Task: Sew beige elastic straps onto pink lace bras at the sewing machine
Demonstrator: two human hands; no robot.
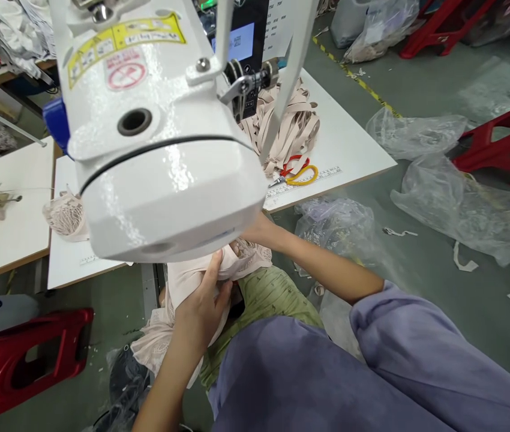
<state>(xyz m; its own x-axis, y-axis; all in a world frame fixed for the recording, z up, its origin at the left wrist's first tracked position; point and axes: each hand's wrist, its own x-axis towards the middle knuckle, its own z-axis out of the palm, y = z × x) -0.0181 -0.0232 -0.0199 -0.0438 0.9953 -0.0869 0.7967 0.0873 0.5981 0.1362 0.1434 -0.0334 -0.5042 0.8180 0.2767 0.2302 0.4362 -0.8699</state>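
Purple fabric of a loose, long-sleeved top fills the nearest part of the view; past it, light green patterned trousers cover the lap; over them lies a pale pink garment piece with lace edging, part of it hanging down at the left. The left hand grips this cloth, its visible fingers bent onto it; pink fabric spreads left of these fingers and beneath their tips, while lace continues right of them towards the right hand; that hand is at the lace, mostly hidden behind the machine, so I cannot tell how far its fingers are closed. Glossy white plastic and metal form the sewing machine head above both hands; left of it, a beige lace cup-shaped piece rests on the white tabletop; to the right, metal scissors with red and yellow handles lie just beside a heaped pile of beige fabric straps; farther right, crumpled clear plastic bags lie on the grey-green floor near a red plastic stool.
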